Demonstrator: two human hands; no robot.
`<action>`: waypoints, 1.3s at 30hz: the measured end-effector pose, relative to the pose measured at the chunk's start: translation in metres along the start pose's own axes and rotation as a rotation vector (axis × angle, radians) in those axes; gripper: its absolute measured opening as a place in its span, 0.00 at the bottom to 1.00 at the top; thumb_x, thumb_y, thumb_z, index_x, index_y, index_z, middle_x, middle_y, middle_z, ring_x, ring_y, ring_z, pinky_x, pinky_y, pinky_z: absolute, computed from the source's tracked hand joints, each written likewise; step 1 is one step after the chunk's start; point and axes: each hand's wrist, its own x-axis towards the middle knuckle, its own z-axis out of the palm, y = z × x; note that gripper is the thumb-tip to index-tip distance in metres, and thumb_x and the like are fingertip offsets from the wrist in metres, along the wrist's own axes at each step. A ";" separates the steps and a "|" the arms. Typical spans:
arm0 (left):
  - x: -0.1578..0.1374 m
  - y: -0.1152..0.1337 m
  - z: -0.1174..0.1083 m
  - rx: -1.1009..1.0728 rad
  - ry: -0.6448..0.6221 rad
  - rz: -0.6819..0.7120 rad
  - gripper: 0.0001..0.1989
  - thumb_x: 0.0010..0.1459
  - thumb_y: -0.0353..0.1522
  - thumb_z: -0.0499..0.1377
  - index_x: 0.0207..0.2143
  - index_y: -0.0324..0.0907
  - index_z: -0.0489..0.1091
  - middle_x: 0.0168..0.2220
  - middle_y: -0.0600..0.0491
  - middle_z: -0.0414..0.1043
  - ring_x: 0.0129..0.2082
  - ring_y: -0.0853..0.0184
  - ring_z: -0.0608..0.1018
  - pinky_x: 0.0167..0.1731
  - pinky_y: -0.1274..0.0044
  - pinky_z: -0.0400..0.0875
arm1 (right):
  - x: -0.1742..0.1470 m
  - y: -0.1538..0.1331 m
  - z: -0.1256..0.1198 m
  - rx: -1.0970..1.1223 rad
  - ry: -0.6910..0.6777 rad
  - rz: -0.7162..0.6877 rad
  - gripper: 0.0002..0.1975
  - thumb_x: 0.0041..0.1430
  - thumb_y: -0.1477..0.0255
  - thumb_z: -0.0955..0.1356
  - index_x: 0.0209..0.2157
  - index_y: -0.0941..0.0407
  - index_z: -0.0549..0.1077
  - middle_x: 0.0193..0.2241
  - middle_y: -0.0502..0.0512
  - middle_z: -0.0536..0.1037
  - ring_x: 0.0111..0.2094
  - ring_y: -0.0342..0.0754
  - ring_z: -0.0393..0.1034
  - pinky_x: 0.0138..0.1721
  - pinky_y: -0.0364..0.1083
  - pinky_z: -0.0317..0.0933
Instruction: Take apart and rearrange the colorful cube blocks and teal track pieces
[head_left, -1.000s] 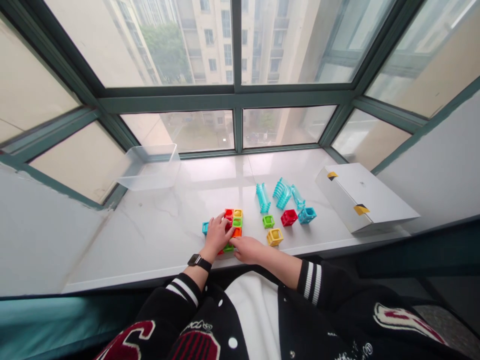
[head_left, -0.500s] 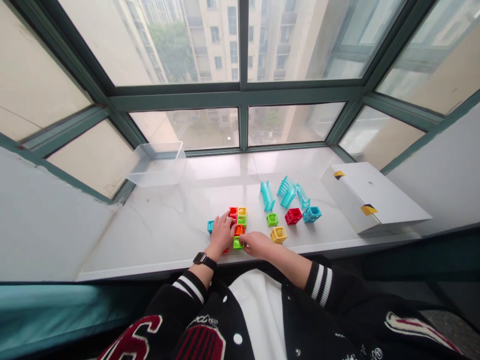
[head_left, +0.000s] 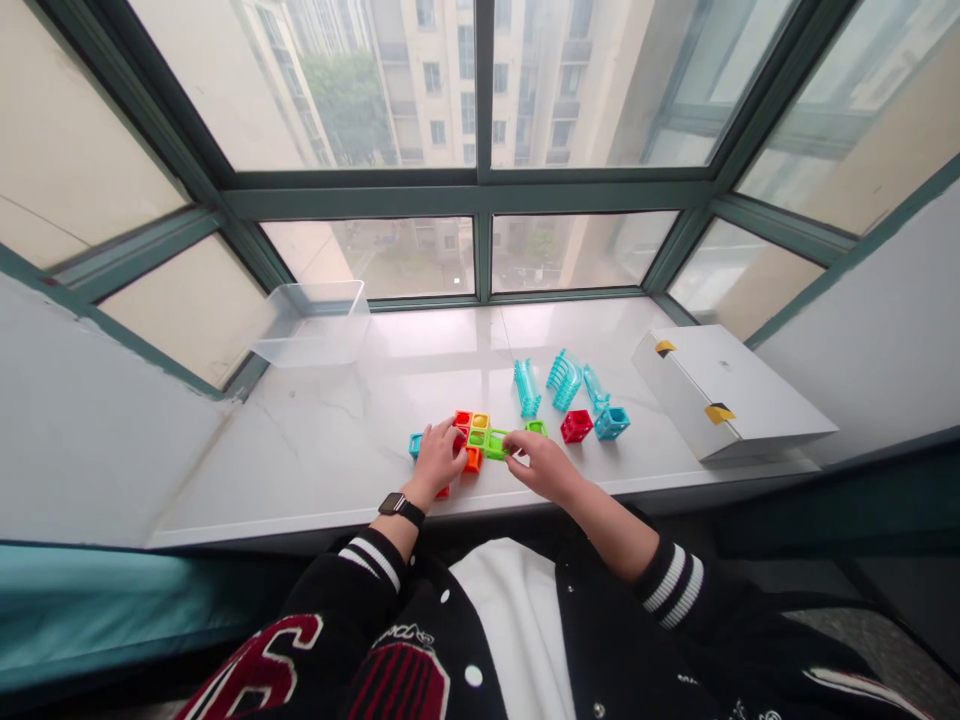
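Note:
Several hollow cube blocks in red, yellow, green and orange form a joined cluster on the white ledge. My left hand (head_left: 439, 458), with a black watch at its wrist, grips the left side of this cluster by a red block (head_left: 459, 437). The fingers of my right hand (head_left: 546, 466) pinch a green block (head_left: 496, 444) at the cluster's right side, against another green block (head_left: 477, 438). Whether those two are locked together I cannot tell. Below them is an orange block (head_left: 473, 461). A blue block (head_left: 415, 445) shows left of my left hand.
Behind my right hand lies a loose green block (head_left: 535, 427). Farther right are a red block (head_left: 577, 426), a blue block (head_left: 612, 422) and clear turquoise track pieces (head_left: 564, 380). A clear plastic bin (head_left: 322, 345) stands back left, a white box (head_left: 739, 390) at right.
My right hand has moved up and right with the green block, from below the orange block to the cluster's right side. The loose yellow block is now hidden. My left hand stays on the cluster.

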 end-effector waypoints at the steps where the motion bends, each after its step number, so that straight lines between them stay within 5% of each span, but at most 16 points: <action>1: 0.000 0.003 -0.004 -0.017 0.012 0.007 0.13 0.60 0.30 0.58 0.47 0.45 0.73 0.67 0.43 0.68 0.67 0.52 0.69 0.72 0.50 0.49 | -0.002 0.000 0.000 0.009 0.021 -0.011 0.08 0.61 0.77 0.68 0.41 0.53 0.75 0.38 0.53 0.80 0.38 0.48 0.75 0.42 0.47 0.67; 4: -0.001 0.017 -0.017 -0.149 0.091 0.008 0.14 0.63 0.33 0.58 0.52 0.45 0.72 0.64 0.44 0.71 0.66 0.52 0.70 0.72 0.50 0.49 | -0.008 -0.001 0.000 0.001 0.075 -0.039 0.07 0.62 0.77 0.68 0.41 0.53 0.74 0.39 0.53 0.78 0.39 0.49 0.74 0.43 0.47 0.68; 6: -0.002 0.034 -0.024 -0.366 0.111 -0.037 0.15 0.67 0.38 0.57 0.53 0.45 0.71 0.60 0.44 0.73 0.61 0.54 0.74 0.67 0.54 0.62 | -0.011 -0.004 -0.001 -0.033 0.100 -0.065 0.07 0.63 0.77 0.68 0.41 0.52 0.74 0.39 0.54 0.77 0.40 0.50 0.73 0.44 0.48 0.68; 10: -0.005 0.072 -0.020 -0.935 -0.045 -0.189 0.21 0.68 0.47 0.59 0.56 0.46 0.69 0.57 0.43 0.73 0.53 0.56 0.80 0.51 0.62 0.79 | -0.013 -0.010 -0.004 -0.117 0.118 -0.121 0.08 0.64 0.78 0.67 0.42 0.52 0.74 0.38 0.55 0.76 0.41 0.52 0.72 0.46 0.50 0.68; 16: -0.010 0.095 -0.004 -1.322 -0.053 -0.382 0.27 0.58 0.51 0.68 0.53 0.45 0.71 0.52 0.46 0.75 0.51 0.57 0.81 0.49 0.64 0.81 | -0.018 -0.009 -0.005 -0.098 0.133 -0.200 0.18 0.66 0.75 0.69 0.56 0.49 0.72 0.41 0.56 0.77 0.44 0.54 0.73 0.49 0.53 0.71; 20: -0.011 0.099 -0.011 -1.491 -0.066 -0.470 0.27 0.59 0.50 0.68 0.52 0.45 0.72 0.50 0.45 0.77 0.50 0.58 0.81 0.50 0.64 0.79 | -0.022 0.000 -0.011 -0.024 0.205 -0.154 0.28 0.66 0.68 0.72 0.65 0.48 0.66 0.55 0.62 0.74 0.57 0.59 0.70 0.57 0.59 0.70; 23: -0.008 0.107 -0.015 -1.607 -0.122 -0.462 0.26 0.58 0.48 0.70 0.53 0.44 0.74 0.50 0.45 0.78 0.49 0.59 0.81 0.51 0.66 0.78 | -0.021 0.006 -0.018 0.048 0.137 -0.118 0.32 0.65 0.65 0.74 0.68 0.48 0.64 0.61 0.63 0.72 0.60 0.59 0.70 0.58 0.59 0.71; 32: 0.000 0.121 -0.015 -1.654 -0.207 -0.410 0.28 0.62 0.51 0.66 0.56 0.44 0.75 0.56 0.41 0.78 0.55 0.54 0.81 0.54 0.62 0.78 | -0.018 0.009 -0.035 0.092 0.119 -0.105 0.27 0.65 0.65 0.74 0.64 0.48 0.70 0.56 0.60 0.78 0.54 0.57 0.76 0.56 0.58 0.74; 39: 0.007 0.117 -0.015 -1.189 -0.129 -0.178 0.27 0.56 0.38 0.73 0.58 0.47 0.74 0.58 0.43 0.75 0.56 0.54 0.80 0.56 0.59 0.77 | -0.016 0.032 -0.044 0.059 0.156 -0.062 0.26 0.65 0.66 0.73 0.63 0.48 0.70 0.56 0.60 0.77 0.52 0.56 0.77 0.56 0.59 0.74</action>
